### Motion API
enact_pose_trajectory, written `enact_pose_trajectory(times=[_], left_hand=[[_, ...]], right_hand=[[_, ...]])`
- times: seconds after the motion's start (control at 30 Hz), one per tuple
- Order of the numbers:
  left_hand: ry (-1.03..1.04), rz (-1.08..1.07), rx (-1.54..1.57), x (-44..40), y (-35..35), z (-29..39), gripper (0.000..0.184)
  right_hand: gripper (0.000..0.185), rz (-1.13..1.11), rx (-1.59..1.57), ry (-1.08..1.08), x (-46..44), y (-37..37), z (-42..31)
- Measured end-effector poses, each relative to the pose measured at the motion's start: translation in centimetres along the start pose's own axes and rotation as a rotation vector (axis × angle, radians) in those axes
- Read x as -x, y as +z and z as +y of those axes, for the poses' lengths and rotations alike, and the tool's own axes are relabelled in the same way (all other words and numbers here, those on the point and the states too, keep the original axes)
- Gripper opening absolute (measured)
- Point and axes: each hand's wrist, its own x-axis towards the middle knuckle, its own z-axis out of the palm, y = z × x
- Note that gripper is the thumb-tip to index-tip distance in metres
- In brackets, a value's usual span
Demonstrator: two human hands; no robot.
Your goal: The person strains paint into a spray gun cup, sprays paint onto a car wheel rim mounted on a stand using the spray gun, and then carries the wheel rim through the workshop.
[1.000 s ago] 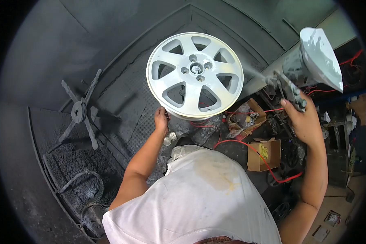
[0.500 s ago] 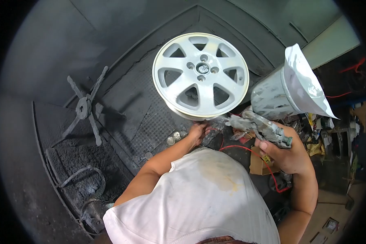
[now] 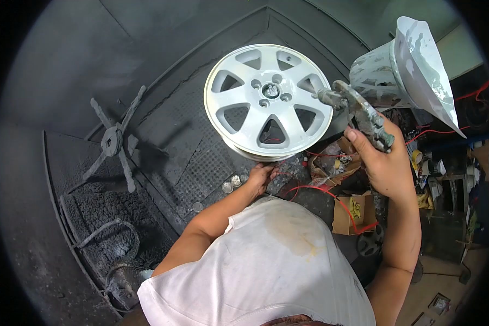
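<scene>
A white alloy wheel with several spokes faces up at the upper centre. My left hand is under its near edge, fingers bent and partly hidden; whatever they grip cannot be made out. On the right, my right hand is wrapped round a paint-crusted spray gun. The gun's nozzle points left, at the wheel's right rim. Beyond the gun a grey-smeared paint cup is tilted, with a white sheet-like collar around its mouth.
A dusty cross-shaped stand is at the left, above a rough dark mat. Small round tins lie on the floor. Right of my body are an open cardboard box, a box of rubbish and a red hose.
The spray gun and cup first came down and nearer, then rose again. My left hand shifted right beneath the wheel. The wheel's spokes have turned, and the spray mist seen earlier no longer shows.
</scene>
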Motion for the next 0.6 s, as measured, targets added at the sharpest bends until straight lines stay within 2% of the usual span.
enact_pose_trajectory(times=[0.2, 0.3, 0.4, 0.47, 0.5, 0.6], left_hand=[[0.033, -0.004, -0.031, 0.0, -1.1, 0.1, 0.021], [0.093, 0.109, -0.067, 0.2, -2.5, 1.2, 0.026], [0.273, 0.208, -0.076, -0.7, -6.0, 5.3, 0.022], [0.287, 0.238, -0.022, -0.7, -6.9, 7.8, 0.021], [0.308, 0.293, -0.005, -0.5, -7.0, 8.5, 0.021], [0.374, 0.335, -0.134, 0.1, -5.6, 8.2, 0.027]], right_hand=[[0.039, 0.079, 0.125, 0.021, 0.0, -1.7, 0.8], [0.041, 0.145, 0.249, 0.023, 0.4, -3.1, 1.7], [0.043, 0.175, 0.406, 0.026, 2.4, -4.8, 2.1], [0.042, 0.174, 0.529, 0.025, 3.9, -6.1, 3.9], [0.042, 0.174, 0.528, 0.024, 4.6, -6.3, 4.1], [0.042, -0.015, 0.287, 0.273, 6.0, -6.2, 2.7]])
